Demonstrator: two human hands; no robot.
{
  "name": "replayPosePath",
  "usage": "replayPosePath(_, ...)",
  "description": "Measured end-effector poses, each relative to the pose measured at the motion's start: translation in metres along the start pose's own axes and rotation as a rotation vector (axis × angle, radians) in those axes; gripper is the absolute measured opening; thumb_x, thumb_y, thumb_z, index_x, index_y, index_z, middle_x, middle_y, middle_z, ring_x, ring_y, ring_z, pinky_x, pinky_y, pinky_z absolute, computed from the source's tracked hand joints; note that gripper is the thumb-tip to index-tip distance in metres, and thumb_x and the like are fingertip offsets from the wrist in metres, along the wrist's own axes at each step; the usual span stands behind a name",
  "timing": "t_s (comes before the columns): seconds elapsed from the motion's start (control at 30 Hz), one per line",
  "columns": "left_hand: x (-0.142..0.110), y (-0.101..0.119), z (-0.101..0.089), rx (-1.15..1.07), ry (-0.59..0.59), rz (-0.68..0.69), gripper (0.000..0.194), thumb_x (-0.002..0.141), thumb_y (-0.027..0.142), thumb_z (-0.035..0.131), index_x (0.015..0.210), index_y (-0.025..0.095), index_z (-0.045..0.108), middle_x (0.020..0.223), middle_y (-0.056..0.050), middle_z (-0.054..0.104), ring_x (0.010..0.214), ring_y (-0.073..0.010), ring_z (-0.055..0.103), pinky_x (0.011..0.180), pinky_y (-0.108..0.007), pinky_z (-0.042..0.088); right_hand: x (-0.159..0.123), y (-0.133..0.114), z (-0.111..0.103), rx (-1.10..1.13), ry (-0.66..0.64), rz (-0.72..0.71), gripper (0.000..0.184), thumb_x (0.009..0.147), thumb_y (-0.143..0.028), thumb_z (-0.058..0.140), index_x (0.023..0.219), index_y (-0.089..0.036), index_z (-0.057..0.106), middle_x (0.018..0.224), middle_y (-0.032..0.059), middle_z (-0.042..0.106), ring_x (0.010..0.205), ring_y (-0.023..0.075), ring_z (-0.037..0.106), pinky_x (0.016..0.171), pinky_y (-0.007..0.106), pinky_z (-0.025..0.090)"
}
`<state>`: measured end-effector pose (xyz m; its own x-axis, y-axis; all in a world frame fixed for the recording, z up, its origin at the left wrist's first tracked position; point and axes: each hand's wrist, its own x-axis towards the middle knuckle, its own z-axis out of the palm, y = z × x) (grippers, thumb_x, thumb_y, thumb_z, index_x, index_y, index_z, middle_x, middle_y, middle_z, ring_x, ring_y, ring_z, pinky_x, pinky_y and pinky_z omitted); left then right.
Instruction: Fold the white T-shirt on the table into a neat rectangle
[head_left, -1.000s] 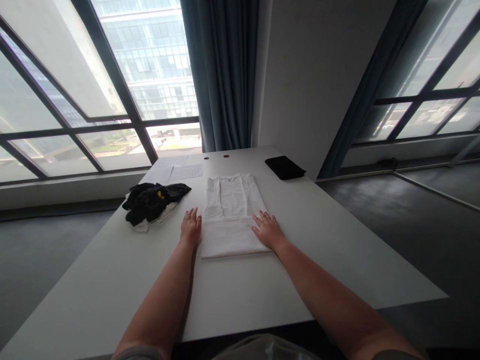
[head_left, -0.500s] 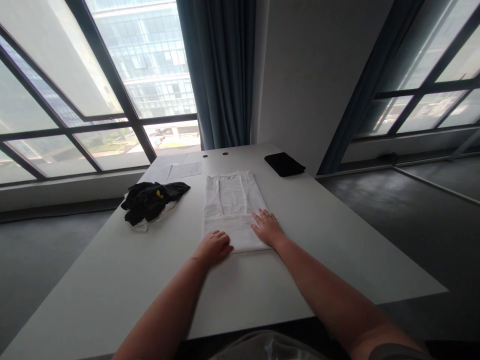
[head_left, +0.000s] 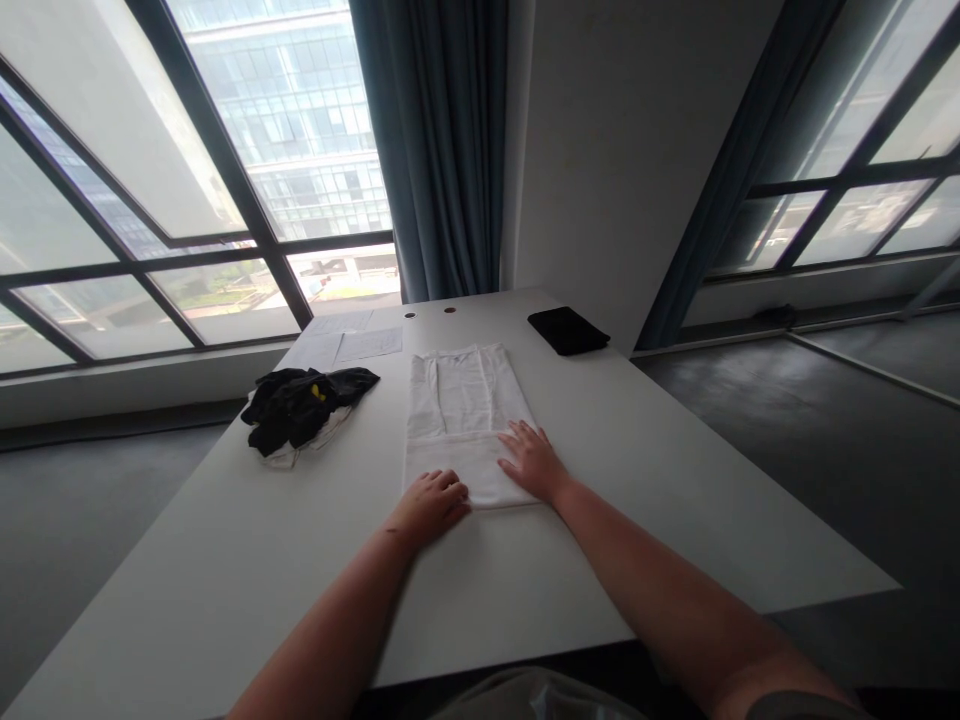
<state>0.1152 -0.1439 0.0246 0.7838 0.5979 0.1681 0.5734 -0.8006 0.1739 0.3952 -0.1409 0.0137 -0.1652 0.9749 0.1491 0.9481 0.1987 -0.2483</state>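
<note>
A white garment, seemingly a shirt [head_left: 461,390], lies flat on the table. Its sides are folded inward, and its near end is folded up into a smooth band. At the near left corner, my left hand [head_left: 433,503] is closed, its fingers bent together over the garment's edge; the thumb side rests by that edge. My right hand [head_left: 534,462] lies open on the right part of the band, palm down with fingers spread, pressing on the cloth.
On the white table [head_left: 637,500], a crumpled black and white heap of clothes [head_left: 300,410] with a yellow spot is at left. A folded black cloth [head_left: 568,330] lies at the far right. Paper sheets [head_left: 369,343] are at the far left, near two round holes.
My left hand has shifted slightly toward me and right, its fingers a little less curled. My right hand has slid slightly left on the cloth. The garment stays in place.
</note>
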Motion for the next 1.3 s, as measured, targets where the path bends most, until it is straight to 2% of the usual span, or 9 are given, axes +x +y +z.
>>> replayPosePath(0.1, -0.017, -0.007, 0.000, -0.024, 0.057, -0.042, 0.024, 0.097, 0.042, 0.063, 0.114, 0.026, 0.069, 0.117, -0.009, 0.067, 0.107, -0.0248, 0.063, 0.097, -0.040, 0.049, -0.021, -0.001, -0.011, 0.123, -0.015, -0.351, 0.053, 0.094, -0.048, 0.066, 0.141, -0.023, 0.065, 0.161, 0.0110, 0.046, 0.152, 0.0285, 0.036, 0.129, 0.049, 0.018)
replayPosePath(0.17, -0.032, -0.014, -0.002, -0.038, 0.088, -0.089, 0.023, 0.095, 0.038, 0.064, 0.115, 0.027, 0.068, 0.119, -0.009, 0.066, 0.109, -0.0252, 0.063, 0.099, -0.041, 0.050, -0.036, 0.001, -0.015, 0.191, -0.053, -0.471, 0.046, 0.092, -0.044, 0.069, 0.133, -0.023, 0.070, 0.152, 0.0110, 0.056, 0.145, 0.0274, 0.045, 0.127, 0.047, 0.027)
replayPosePath(0.27, -0.053, -0.023, -0.004, -0.048, 0.133, -0.177, 0.028, 0.090, 0.020, 0.060, 0.116, 0.027, 0.068, 0.122, -0.009, 0.067, 0.110, -0.0255, 0.064, 0.101, -0.042, 0.051, -0.055, 0.011, -0.015, 0.275, -0.032, -0.449, 0.032, 0.097, -0.026, 0.056, 0.124, -0.023, 0.074, 0.134, 0.0103, 0.067, 0.132, 0.0239, 0.057, 0.119, 0.044, 0.041)
replayPosePath(0.43, -0.067, -0.031, -0.007, -0.084, 0.168, -0.227, 0.053, 0.072, 0.003, 0.051, 0.116, 0.027, 0.068, 0.130, -0.007, 0.068, 0.120, -0.0242, 0.064, 0.107, -0.042, 0.050, -0.071, 0.030, -0.012, 0.318, 0.047, -0.303, 0.057, 0.084, -0.001, 0.041, 0.126, -0.024, 0.072, 0.131, 0.0081, 0.070, 0.125, 0.0198, 0.063, 0.115, 0.042, 0.049)
replayPosePath(0.53, -0.069, -0.031, -0.008, -0.109, 0.141, -0.179, 0.053, 0.075, 0.005, 0.050, 0.118, 0.027, 0.069, 0.135, -0.005, 0.069, 0.129, -0.0231, 0.062, 0.115, -0.042, 0.047, -0.076, 0.034, -0.010, 0.308, 0.050, -0.276, 0.058, 0.085, -0.002, 0.042, 0.129, -0.024, 0.072, 0.138, 0.0063, 0.069, 0.131, 0.0192, 0.062, 0.118, 0.041, 0.047)
replayPosePath(0.67, -0.073, -0.035, -0.007, -0.109, 0.076, -0.150, 0.051, 0.091, 0.013, 0.046, 0.135, 0.028, 0.066, 0.145, -0.004, 0.065, 0.141, -0.0218, 0.056, 0.126, -0.048, 0.036, -0.080, 0.036, -0.009, 0.289, -0.002, -0.314, 0.051, 0.096, -0.008, 0.041, 0.137, -0.021, 0.069, 0.147, 0.0069, 0.064, 0.140, 0.0191, 0.056, 0.124, 0.042, 0.041)
replayPosePath(0.87, -0.083, -0.041, 0.001, -0.088, 0.029, -0.084, 0.051, 0.098, 0.016, 0.045, 0.145, 0.030, 0.061, 0.153, -0.002, 0.057, 0.144, -0.0198, 0.052, 0.124, -0.045, 0.041, -0.089, 0.047, -0.013, 0.294, -0.025, -0.412, 0.051, 0.100, -0.007, 0.042, 0.144, -0.020, 0.064, 0.150, 0.0089, 0.060, 0.142, 0.0203, 0.054, 0.124, 0.044, 0.040)
replayPosePath(1.2, -0.130, -0.006, 0.000, -0.009, 0.086, 0.024, 0.050, 0.100, 0.017, 0.049, 0.147, 0.033, 0.058, 0.150, 0.000, 0.060, 0.145, -0.0191, 0.050, 0.126, -0.046, 0.038, -0.139, 0.029, -0.021, 0.331, 0.072, -0.527, 0.051, 0.100, -0.008, 0.049, 0.146, -0.028, 0.062, 0.142, 0.0063, 0.067, 0.136, 0.0221, 0.060, 0.116, 0.042, 0.052)
replayPosePath(1.3, -0.143, 0.005, -0.008, -0.022, 0.088, 0.056, 0.049, 0.100, 0.019, 0.051, 0.145, 0.035, 0.059, 0.146, -0.001, 0.064, 0.141, -0.0196, 0.056, 0.131, -0.051, 0.028, -0.151, 0.023, -0.027, 0.333, 0.054, -0.564, 0.049, 0.099, -0.009, 0.049, 0.142, -0.026, 0.065, 0.138, 0.0081, 0.070, 0.134, 0.0230, 0.062, 0.113, 0.042, 0.054)
